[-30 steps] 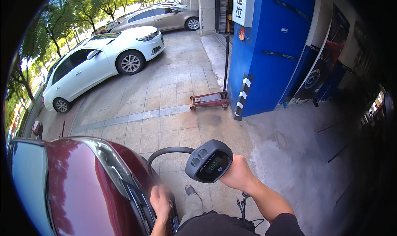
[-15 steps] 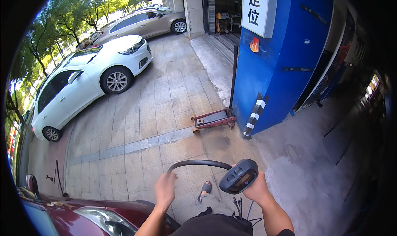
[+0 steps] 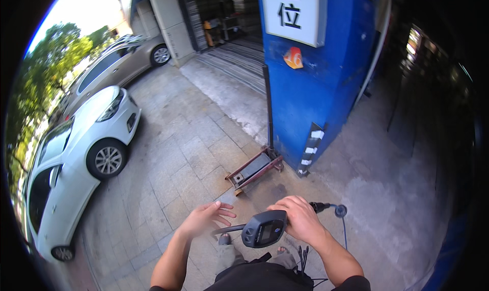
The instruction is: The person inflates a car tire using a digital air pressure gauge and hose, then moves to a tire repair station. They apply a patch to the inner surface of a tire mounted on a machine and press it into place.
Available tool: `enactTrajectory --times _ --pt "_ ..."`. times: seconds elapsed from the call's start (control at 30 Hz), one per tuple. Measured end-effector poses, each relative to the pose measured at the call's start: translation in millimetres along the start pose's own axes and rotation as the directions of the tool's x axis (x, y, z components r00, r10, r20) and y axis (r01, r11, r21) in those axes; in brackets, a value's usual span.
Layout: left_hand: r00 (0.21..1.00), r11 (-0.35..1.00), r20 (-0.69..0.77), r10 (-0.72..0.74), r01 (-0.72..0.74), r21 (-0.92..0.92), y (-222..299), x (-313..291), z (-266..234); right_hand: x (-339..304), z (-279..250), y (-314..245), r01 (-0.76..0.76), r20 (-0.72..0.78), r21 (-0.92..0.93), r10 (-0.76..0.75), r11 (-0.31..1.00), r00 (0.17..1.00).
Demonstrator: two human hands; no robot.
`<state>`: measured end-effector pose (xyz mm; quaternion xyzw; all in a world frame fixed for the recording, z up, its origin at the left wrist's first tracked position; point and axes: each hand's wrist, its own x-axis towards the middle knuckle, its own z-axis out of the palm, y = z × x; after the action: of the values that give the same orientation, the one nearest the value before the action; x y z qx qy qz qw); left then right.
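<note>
Pale paving slabs (image 3: 168, 163) spread out beyond the left fingers (image 3: 226, 214) and the right fingers (image 3: 285, 204), with a red floor jack (image 3: 257, 169) standing on them ahead of both. Its upright dark handle (image 3: 268, 107) rises close to a blue pillar (image 3: 290, 102), also ahead of the right fingers, which carries a white sign (image 3: 295, 16), an orange sticker (image 3: 293, 58) and, low on its corner, a black-and-white strip (image 3: 311, 148).

The right hand (image 3: 305, 222) is closed around a dark gauge (image 3: 265, 229), its fingers bent over the grip; the gauge's body, with screen and buttons, sits just left of those fingers. A black fitting (image 3: 319, 207) juts out to their right, with a thin cable (image 3: 346, 235) hanging beyond it.

From the gauge, a black hose (image 3: 229, 230) runs left to just below the left fingers. The left hand (image 3: 201, 221) has its fingers loosely spread with nothing seen between them; its lower part is blurred, so I cannot tell whether it touches the hose.

Far left of the left fingers stands a white car (image 3: 84, 174), and past it, farther ahead, a tan car (image 3: 117, 64)
</note>
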<state>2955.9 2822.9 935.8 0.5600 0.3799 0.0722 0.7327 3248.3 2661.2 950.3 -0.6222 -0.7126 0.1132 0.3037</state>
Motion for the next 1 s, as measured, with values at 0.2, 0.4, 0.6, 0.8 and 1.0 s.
enactTrajectory --times 0.2,0.4,0.6,0.8,1.0 --pt "0.611 0.892 0.651 -0.450 0.267 0.366 18.3 165.6 -3.9 23.5 124.1 -48.5 -0.190 -0.299 -0.210 0.122 0.959 0.946" --pt "0.426 0.670 0.518 -0.742 0.429 0.606 -37.1 148.7 8.8 39.6 240.4 -141.5 -0.643 -0.409 -0.180 0.537 0.745 0.737" --pt "0.457 0.758 0.644 -0.614 0.113 0.642 -106.2 105.4 -3.8 6.5 358.6 -271.2 -0.950 -0.789 0.110 0.607 0.292 0.095" --pt "0.417 0.899 0.826 -0.378 -0.049 0.436 -171.6 25.8 -40.0 -13.3 572.4 -441.4 -0.661 -0.141 0.691 0.843 -0.292 -0.520" --pt "0.407 0.907 0.818 -0.407 0.070 0.416 -242.5 -80.3 -97.6 15.6 745.7 -561.1 0.270 0.377 0.925 0.715 -0.266 -0.588"
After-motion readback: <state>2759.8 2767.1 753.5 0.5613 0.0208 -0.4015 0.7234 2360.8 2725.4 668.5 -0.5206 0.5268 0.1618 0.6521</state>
